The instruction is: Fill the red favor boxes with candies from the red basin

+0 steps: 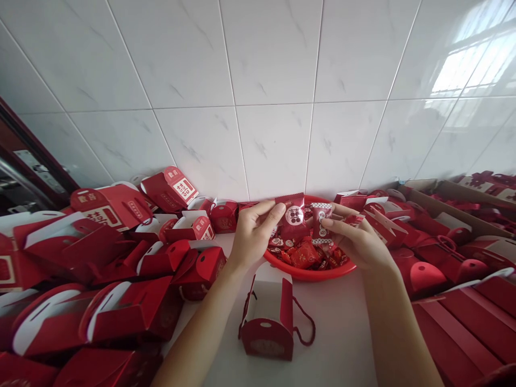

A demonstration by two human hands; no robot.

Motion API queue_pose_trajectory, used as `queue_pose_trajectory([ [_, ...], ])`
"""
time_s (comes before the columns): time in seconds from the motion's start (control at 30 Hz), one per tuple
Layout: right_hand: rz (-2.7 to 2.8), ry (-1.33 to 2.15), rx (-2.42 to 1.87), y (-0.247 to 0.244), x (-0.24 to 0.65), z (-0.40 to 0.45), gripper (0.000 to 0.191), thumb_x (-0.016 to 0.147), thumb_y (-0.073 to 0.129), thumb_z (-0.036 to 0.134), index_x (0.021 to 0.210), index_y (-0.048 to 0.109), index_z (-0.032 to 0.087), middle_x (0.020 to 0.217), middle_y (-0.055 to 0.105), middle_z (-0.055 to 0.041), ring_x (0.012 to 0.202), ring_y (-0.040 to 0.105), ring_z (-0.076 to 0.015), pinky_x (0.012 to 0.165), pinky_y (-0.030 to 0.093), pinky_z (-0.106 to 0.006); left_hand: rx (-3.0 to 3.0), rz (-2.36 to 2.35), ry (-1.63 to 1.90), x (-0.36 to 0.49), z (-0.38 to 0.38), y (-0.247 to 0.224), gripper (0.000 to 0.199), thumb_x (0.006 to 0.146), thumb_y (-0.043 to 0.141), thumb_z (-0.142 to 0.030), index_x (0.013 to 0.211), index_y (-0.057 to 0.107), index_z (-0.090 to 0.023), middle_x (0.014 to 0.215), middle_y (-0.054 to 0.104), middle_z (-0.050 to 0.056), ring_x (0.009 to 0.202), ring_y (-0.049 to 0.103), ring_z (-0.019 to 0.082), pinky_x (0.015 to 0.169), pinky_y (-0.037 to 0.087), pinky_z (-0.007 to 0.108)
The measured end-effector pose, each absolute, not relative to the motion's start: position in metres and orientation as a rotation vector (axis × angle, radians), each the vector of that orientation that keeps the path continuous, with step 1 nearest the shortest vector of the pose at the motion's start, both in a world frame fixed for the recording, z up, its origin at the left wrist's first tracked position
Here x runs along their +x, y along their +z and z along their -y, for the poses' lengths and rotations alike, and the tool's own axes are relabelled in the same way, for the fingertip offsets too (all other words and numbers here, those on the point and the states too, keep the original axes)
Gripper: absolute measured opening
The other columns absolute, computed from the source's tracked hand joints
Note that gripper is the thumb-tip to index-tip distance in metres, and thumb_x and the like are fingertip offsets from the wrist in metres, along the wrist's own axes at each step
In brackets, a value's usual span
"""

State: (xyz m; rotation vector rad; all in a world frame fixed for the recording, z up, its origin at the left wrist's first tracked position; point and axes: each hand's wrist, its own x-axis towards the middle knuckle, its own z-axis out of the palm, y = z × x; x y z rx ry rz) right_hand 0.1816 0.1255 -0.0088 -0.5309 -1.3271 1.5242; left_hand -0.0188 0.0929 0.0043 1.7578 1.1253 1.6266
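Observation:
My left hand (253, 232) pinches a large red candy packet (293, 216) with a white round emblem, held over a red plastic basin (310, 273). Between the thumb and fingers of my right hand (360, 236) is a smaller red candy (322, 223) with dotted white ends. Another red wrapped piece shows near my right fingers, partly hidden. Loose wrapped candies (305, 253) fill the basin below both hands. In front of it stands a red gift box (268, 333), its top open and white inside, with a cord handle hanging at the right.
Many red gift boxes (197, 269) crowd the left side. More boxes (427, 274) lie at the right, beside a cardboard carton (479, 214) holding red items. A white tiled wall (274, 145) rises behind the white tabletop (330, 333).

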Motion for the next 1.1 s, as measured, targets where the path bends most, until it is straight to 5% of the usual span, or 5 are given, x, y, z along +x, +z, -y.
queue_pose_trajectory([
  [0.33,1.348,1.558,-0.603,-0.006,0.177,-0.121,0.025,0.076,0.079,0.031,0.098,0.072,0.023,0.091,0.074,-0.0029,0.079,0.068,-0.0196,0.063,0.056,-0.028,1.848,-1.168,1.617,-0.013,-0.097,0.0,0.039,0.091,0.061,-0.044,0.063,0.052,-0.018,0.061,0.043,-0.003,0.06,0.04,0.011,0.056,0.035,0.023],
  [0.47,1.358,1.527,-0.66,-0.006,0.171,-0.12,0.027,0.074,0.081,0.032,0.095,0.068,0.022,0.091,0.073,-0.0027,0.085,0.069,-0.0206,0.071,0.057,-0.03,1.839,-1.16,1.59,-0.016,-0.104,-0.004,0.027,0.089,0.065,-0.043,0.089,0.072,-0.017,0.083,0.07,0.003,0.079,0.062,0.016,0.072,0.049,0.024],
  [0.67,1.376,1.345,-0.842,-0.014,0.177,-0.131,0.033,0.071,0.082,0.037,0.096,0.068,0.021,0.088,0.075,-0.0032,0.083,0.07,-0.0216,0.069,0.058,-0.031,1.802,-1.319,1.58,-0.047,-0.14,-0.017,0.04,0.089,0.059,-0.048,0.104,0.073,-0.013,0.104,0.077,0.011,0.096,0.07,0.023,0.089,0.054,0.033],
  [0.83,1.376,1.27,-0.886,-0.019,0.185,-0.137,0.03,0.069,0.081,0.04,0.089,0.067,0.021,0.081,0.073,-0.0018,0.075,0.069,-0.0204,0.063,0.057,-0.03,2.226,-1.633,0.727,-0.054,-0.186,-0.03,0.037,0.089,0.046,-0.025,0.111,0.074,-0.016,0.117,0.074,0.007,0.11,0.066,0.024,0.095,0.051,0.032],
  [1.1,1.363,1.239,-0.906,-0.021,0.185,-0.14,0.026,0.07,0.079,0.037,0.085,0.065,0.022,0.077,0.071,-0.0003,0.069,0.066,-0.0179,0.056,0.054,-0.027,2.345,-1.488,-0.111,-0.034,-0.233,-0.057,0.054,0.056,0.06,-0.006,0.105,0.076,-0.019,0.114,0.076,0.007,0.108,0.067,0.028,0.092,0.051,0.03],
])
